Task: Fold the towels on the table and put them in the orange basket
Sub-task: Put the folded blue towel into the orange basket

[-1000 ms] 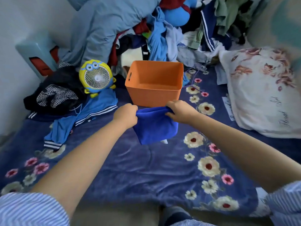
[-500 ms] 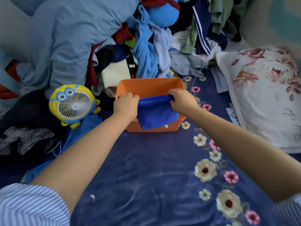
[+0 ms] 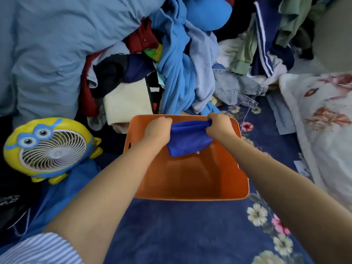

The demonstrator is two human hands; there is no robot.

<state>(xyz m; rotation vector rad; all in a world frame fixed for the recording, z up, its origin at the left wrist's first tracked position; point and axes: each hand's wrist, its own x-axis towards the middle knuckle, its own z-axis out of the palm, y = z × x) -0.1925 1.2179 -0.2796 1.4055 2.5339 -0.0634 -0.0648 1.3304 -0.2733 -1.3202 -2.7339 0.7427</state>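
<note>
Between both sets of curled fingers, left hand (image 3: 159, 128) and right hand (image 3: 219, 125) pinch the folded blue towel (image 3: 187, 139) above the orange basket (image 3: 190, 178). Placing step; next: lower, release.

Both hands' fingertips are buried in the blue towel (image 3: 187, 138).

One folded blue microfibre towel (image 3: 187, 139), one rectangular orange plastic basket (image 3: 190, 180), one yellow-and-blue cartoon-faced desk fan (image 3: 47, 149), one white floral-print pillow (image 3: 323, 130), and two bare hands: left hand (image 3: 157, 128), right hand (image 3: 219, 125).
</note>
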